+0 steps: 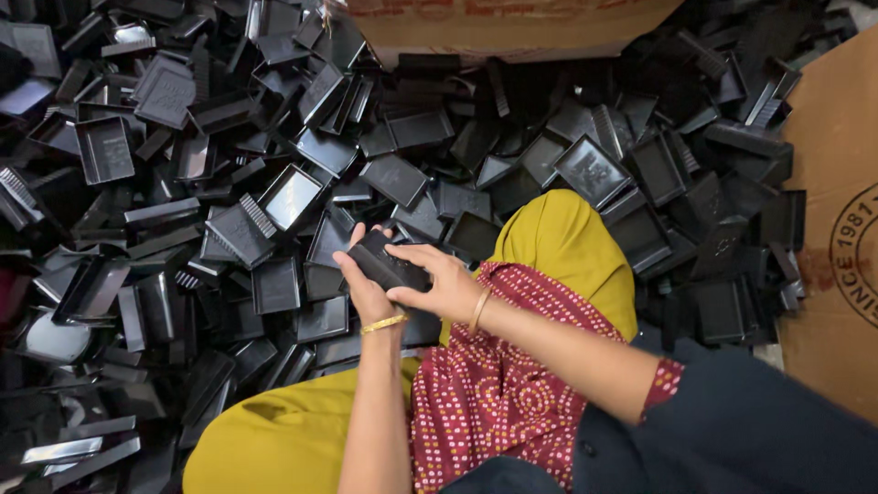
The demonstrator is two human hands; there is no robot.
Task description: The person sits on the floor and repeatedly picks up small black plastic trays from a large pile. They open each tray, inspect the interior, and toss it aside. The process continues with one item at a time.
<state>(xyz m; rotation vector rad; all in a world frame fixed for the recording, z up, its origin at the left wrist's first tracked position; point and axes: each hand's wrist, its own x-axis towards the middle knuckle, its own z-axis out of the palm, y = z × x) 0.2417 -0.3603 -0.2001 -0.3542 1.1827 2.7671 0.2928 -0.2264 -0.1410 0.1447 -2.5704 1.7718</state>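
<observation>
Both hands, left hand [366, 291] and right hand [445, 284], meet on a plastic case [384, 260] above the knees; a heap of plastic parts [210, 210] lies ahead and left; a cardboard sheet [837, 229] lies right.

A deep heap of black plastic trays [165, 210] covers the floor from the left edge to the far right, pieces lying flat, tilted and overlapping. Brown cardboard [512, 23] runs along the top edge, and a second cardboard sheet [837, 229] stands at the right. Soft light glints off the glossy plastic.

Both hands meet, left hand [366, 291] beneath, right hand [445, 285] curled over
</observation>
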